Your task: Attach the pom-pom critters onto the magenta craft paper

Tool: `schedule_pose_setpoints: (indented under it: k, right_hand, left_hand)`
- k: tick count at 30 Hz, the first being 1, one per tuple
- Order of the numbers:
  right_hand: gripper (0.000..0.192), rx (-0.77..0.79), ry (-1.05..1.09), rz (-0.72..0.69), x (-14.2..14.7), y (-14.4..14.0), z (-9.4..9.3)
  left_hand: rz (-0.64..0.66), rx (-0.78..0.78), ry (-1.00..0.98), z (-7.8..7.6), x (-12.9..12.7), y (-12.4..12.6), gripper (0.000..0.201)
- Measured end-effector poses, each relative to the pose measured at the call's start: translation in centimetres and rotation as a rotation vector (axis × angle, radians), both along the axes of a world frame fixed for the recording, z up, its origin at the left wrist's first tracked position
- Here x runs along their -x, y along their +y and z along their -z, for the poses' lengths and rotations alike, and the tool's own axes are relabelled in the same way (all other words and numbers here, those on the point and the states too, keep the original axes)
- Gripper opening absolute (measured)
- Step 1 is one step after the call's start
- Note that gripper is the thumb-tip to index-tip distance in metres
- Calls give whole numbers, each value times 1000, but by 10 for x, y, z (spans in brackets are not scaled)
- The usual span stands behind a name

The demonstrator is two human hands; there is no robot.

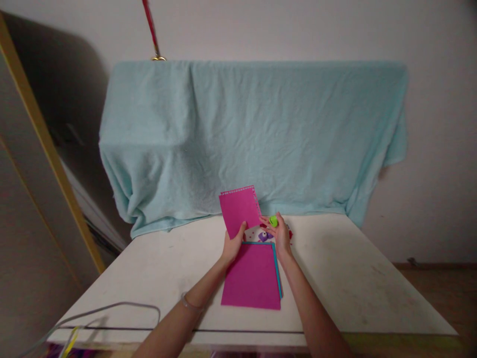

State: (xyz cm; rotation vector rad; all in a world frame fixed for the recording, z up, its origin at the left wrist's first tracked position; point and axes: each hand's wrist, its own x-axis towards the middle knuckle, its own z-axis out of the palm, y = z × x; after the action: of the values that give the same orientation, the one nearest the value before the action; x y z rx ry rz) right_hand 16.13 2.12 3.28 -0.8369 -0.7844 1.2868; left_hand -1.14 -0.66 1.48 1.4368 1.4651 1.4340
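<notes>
My left hand grips the lower edge of a magenta paper sheet and holds it upright above the table. My right hand pinches a small green round object between its fingers, just right of that sheet. Under both hands lies a stack of paper with a magenta sheet on top and a blue sheet's edge showing at its right side. Behind the stack, small purple and red cut-out shapes lie on a white surface between my hands.
The white table runs to a front edge near me. A light blue cloth drapes over something wide behind the table. A grey cable loops at the front left. A wooden-edged panel stands at the left.
</notes>
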Motion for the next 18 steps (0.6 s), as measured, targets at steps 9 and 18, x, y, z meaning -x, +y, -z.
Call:
schedule_pose_setpoints:
  k: [9, 18]
  right_hand:
    - [48, -107, 86, 51, -6, -3, -10]
    - [35, -96, 45, 95, -5, -2, -6]
  left_hand:
    - [90, -16, -63, 4, -1, 14, 60]
    - [9, -42, -75, 17, 3, 22, 64]
